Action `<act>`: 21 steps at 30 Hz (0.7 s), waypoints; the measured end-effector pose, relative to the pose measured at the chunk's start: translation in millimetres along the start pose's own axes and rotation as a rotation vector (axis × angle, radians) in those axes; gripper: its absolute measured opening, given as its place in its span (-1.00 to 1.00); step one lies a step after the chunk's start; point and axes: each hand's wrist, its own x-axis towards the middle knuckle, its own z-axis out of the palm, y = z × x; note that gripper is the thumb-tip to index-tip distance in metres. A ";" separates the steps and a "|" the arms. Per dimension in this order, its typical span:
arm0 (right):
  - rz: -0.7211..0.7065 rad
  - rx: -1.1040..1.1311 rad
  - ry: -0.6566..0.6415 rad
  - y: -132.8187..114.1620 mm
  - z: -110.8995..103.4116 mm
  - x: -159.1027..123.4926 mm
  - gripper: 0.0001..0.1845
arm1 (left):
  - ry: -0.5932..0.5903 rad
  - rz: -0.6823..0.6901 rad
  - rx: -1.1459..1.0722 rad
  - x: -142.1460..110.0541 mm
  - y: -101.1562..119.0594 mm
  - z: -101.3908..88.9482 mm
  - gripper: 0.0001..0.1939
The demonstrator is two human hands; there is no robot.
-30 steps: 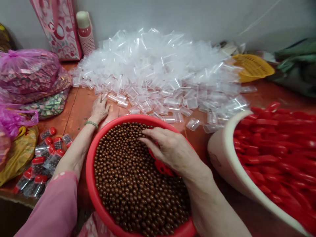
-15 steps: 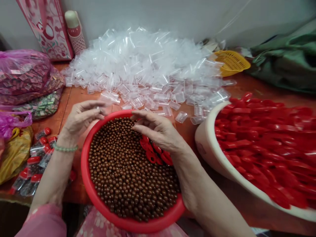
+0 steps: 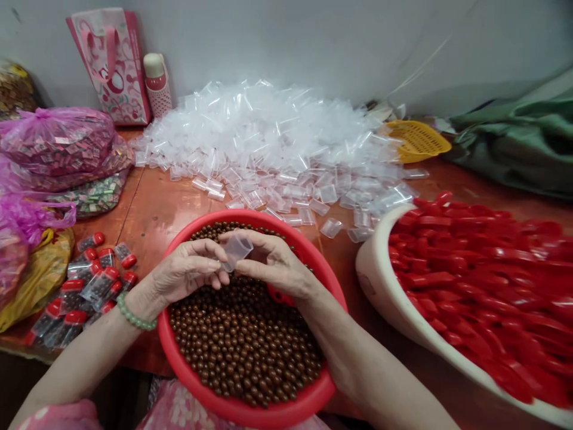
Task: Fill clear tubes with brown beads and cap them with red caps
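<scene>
Pinches a small, clear, hollow plastic tube (image 3: 237, 249) between thumb and fingers of the bare left hand (image 3: 181, 272), near its left end. Wears a pale green beaded bracelet (image 3: 134, 313) at that wrist. Curves the bare right hand (image 3: 277, 257) about the tube's other side, with thumb and forefinger apart at its edges; cannot tell whether pressing on it or only touching. Holds the tube tilted, open end toward the upper right, above a round red plastic basin (image 3: 165, 340) filled with small, glossy brown balls (image 3: 246, 358). Has red plastic pieces (image 3: 280, 295) among the balls beside the right wrist, partly hidden. Beyond the basin, has a wide heap of clear plastic tubes (image 3: 268, 134) on a reddish-brown table (image 3: 154, 194); to the right, a cream plastic tub (image 3: 380, 251) piled with shiny red plastic parts (image 3: 483, 286); to the left, a cluster of small clear containers with red caps (image 3: 101, 285), dark inside, near translucent pink plastic bags (image 3: 58, 140).
</scene>
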 end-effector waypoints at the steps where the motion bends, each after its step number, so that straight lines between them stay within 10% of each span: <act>1: 0.000 -0.043 0.028 1.1 1.9 -0.1 -0.55 | 0.026 0.000 0.008 -0.5 -0.5 0.7 -0.76; 9: -0.017 -0.928 0.073 6.4 -18.4 11.7 -0.54 | 0.180 0.022 0.135 -8.9 -3.5 -8.2 -0.62; 13: 0.099 -1.543 -0.150 -0.5 -19.5 20.9 -0.67 | 0.168 0.175 0.667 -10.9 -9.9 -16.5 -0.61; 17: 0.129 -1.711 -0.243 -0.3 -3.2 30.3 -0.69 | 0.242 0.446 1.246 -6.7 -17.7 -21.1 -0.64; 21: 0.091 -1.693 -0.373 7.8 16.5 33.0 -0.66 | 0.274 0.496 1.372 -4.7 -22.7 -24.0 -0.53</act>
